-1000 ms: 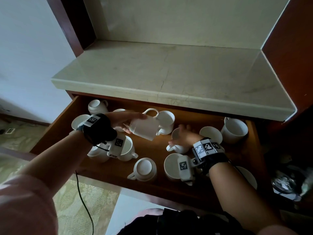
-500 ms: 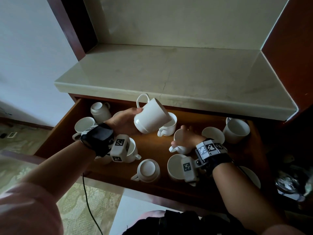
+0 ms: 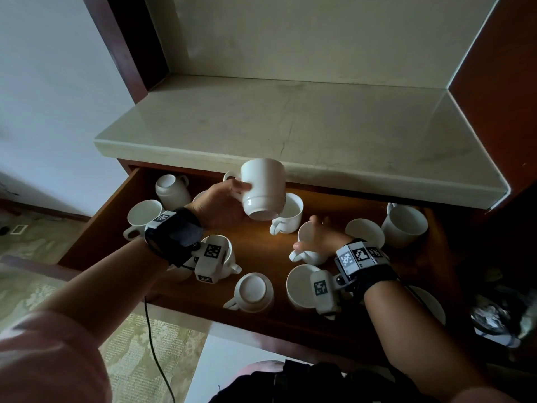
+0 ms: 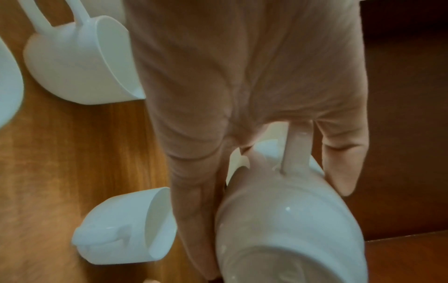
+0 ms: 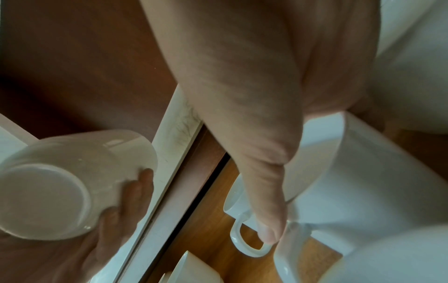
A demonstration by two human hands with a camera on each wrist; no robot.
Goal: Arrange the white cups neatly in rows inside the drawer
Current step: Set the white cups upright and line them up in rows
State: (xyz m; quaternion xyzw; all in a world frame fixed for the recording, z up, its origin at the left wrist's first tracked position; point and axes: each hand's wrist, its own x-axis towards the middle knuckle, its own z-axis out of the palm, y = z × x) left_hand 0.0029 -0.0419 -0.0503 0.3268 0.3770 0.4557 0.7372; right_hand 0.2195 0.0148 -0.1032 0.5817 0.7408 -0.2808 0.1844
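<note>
So the left hand (image 3: pixel 220 205) has a white cup (image 3: pixel 263 189) lifted clear of the drawer (image 3: pixel 261 257), tipped with its base facing the camera — the grip is wrapped around the handle side. Right of that raised cup and lower down, the right hand (image 3: pixel 322 237) clutches a second cup (image 3: pixel 309 247) lying on the drawer floor, thumb at the handle. More cups are scattered around both — some upright, some on their sides, one upside down (image 3: pixel 252 292) just below the raised cup. The marble bench (image 3: pixel 290 126) sits above.
</note>
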